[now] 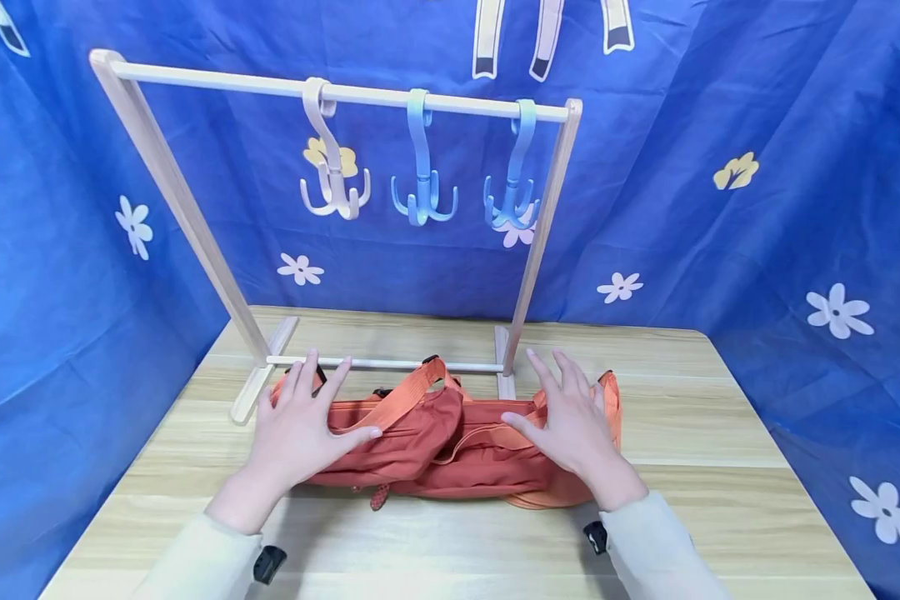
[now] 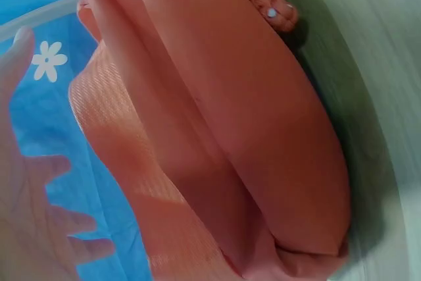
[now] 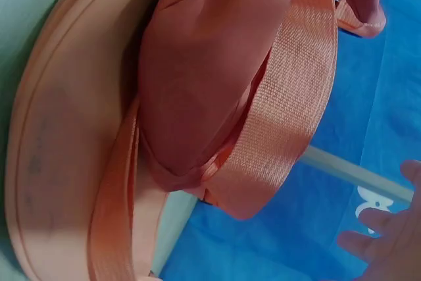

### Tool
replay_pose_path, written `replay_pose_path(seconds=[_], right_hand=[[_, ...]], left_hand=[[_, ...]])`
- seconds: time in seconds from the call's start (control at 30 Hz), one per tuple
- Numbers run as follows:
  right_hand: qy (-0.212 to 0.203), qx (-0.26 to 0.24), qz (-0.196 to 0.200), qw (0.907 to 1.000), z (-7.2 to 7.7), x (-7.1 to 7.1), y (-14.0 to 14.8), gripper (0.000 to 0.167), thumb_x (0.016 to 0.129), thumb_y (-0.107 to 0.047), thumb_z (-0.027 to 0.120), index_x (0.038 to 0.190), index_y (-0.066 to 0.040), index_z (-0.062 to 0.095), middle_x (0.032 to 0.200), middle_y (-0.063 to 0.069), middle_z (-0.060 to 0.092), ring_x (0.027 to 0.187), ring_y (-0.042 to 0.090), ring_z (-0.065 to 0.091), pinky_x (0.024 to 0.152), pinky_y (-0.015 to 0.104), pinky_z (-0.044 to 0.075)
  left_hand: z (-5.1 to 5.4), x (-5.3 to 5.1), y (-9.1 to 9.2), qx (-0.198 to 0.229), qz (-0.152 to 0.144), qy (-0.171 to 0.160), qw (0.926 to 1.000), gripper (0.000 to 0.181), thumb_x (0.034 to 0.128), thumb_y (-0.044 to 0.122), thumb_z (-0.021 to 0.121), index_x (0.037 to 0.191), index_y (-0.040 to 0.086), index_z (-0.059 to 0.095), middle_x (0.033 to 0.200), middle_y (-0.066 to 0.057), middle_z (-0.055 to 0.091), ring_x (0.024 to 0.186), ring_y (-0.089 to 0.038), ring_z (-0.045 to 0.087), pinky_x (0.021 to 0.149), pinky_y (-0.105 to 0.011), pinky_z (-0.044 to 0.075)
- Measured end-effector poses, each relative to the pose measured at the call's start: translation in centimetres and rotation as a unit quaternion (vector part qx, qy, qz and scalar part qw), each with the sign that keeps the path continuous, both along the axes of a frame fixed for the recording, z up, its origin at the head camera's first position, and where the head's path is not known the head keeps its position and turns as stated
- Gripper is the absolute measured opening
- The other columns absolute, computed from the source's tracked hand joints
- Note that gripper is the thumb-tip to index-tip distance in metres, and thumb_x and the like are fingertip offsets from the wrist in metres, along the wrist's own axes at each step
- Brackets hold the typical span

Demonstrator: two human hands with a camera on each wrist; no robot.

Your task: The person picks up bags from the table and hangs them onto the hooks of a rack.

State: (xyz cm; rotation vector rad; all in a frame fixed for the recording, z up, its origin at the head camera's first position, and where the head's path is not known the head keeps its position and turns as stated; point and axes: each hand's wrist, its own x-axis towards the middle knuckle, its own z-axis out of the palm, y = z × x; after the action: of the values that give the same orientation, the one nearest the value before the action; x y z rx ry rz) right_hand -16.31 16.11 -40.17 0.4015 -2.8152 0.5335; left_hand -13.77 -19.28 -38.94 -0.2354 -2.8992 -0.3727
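Observation:
A rust-red fabric bag [image 1: 487, 475] with orange webbing straps [image 1: 412, 392] lies on the table in the head view, its front folded and bulging. Over its left end is my left hand [image 1: 296, 433], fingers spread. My right hand [image 1: 573, 421] spreads its fingers above the right end, near an orange strap. Neither hand grips the bag; whether a fingertip touches it I cannot tell. In the left wrist view the red cloth [image 2: 243, 97] fills the middle, with the fingers apart from it. The right wrist view shows a wide strap [image 3: 289, 77] and the bag's pale orange panel [image 3: 59, 136].
Behind the bag stands a wooden rack [image 1: 172, 175]. From its top bar hang a white hook [image 1: 333, 167], a blue hook [image 1: 422, 167] and another blue hook [image 1: 516, 167]. A blue patterned curtain [image 1: 675, 208] encloses the wooden table [image 1: 705, 467].

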Motion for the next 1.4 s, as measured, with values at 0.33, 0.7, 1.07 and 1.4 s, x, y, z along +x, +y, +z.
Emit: replay_pose_path(seconds=[0.33,0.7,1.07,1.4], right_hand=[[0.005,-0.002,0.04,0.9992,0.1,-0.7,-1.4,0.089,0.08,-0.073,0.053,0.151,-0.032,0.02,0.151,0.012,0.026,0.135,0.035,0.029,0.101,0.061,0.021],[0.0,-0.052,0.094,0.9942,0.2,-1.0,-3.2,0.083,0.081,-0.062,0.063,0.149,-0.027,0.03,0.148,0.008,0.035,0.132,0.035,0.035,0.103,0.057,0.026],[-0.022,-0.07,0.149,0.986,0.6,-1.1,-5.5,0.078,0.082,-0.058,0.066,0.145,-0.022,0.037,0.141,0.002,0.042,0.13,0.023,0.038,0.102,0.053,0.03],[-0.044,-0.053,0.204,0.9767,1.1,-1.0,-7.9,0.077,0.082,-0.058,0.065,0.144,-0.021,0.038,0.139,0.0,0.043,0.13,0.019,0.037,0.104,0.054,0.027]], left_hand=[[-0.1,0.2,-0.9,0.026,-0.012,0.003,0.9996,0.101,0.0703,0.076,0.061,0.149,0.018,0.034,0.152,-0.023,0.019,0.128,-0.052,0.027,0.098,-0.068,0.014],[-0.8,0.2,-1.8,0.036,-0.048,0.043,0.9973,0.096,0.0704,0.07,0.067,0.146,0.017,0.039,0.147,-0.023,0.031,0.132,-0.042,0.029,0.099,-0.063,0.019],[-1.2,0.1,-3.0,0.046,-0.085,0.079,0.9922,0.087,0.0719,0.057,0.074,0.139,0.01,0.046,0.142,-0.022,0.038,0.128,-0.043,0.034,0.097,-0.061,0.025],[-1.7,0.2,-4.6,0.048,-0.114,0.108,0.9864,0.079,0.0701,0.049,0.078,0.132,0.008,0.053,0.137,-0.018,0.046,0.123,-0.041,0.041,0.091,-0.061,0.03]])
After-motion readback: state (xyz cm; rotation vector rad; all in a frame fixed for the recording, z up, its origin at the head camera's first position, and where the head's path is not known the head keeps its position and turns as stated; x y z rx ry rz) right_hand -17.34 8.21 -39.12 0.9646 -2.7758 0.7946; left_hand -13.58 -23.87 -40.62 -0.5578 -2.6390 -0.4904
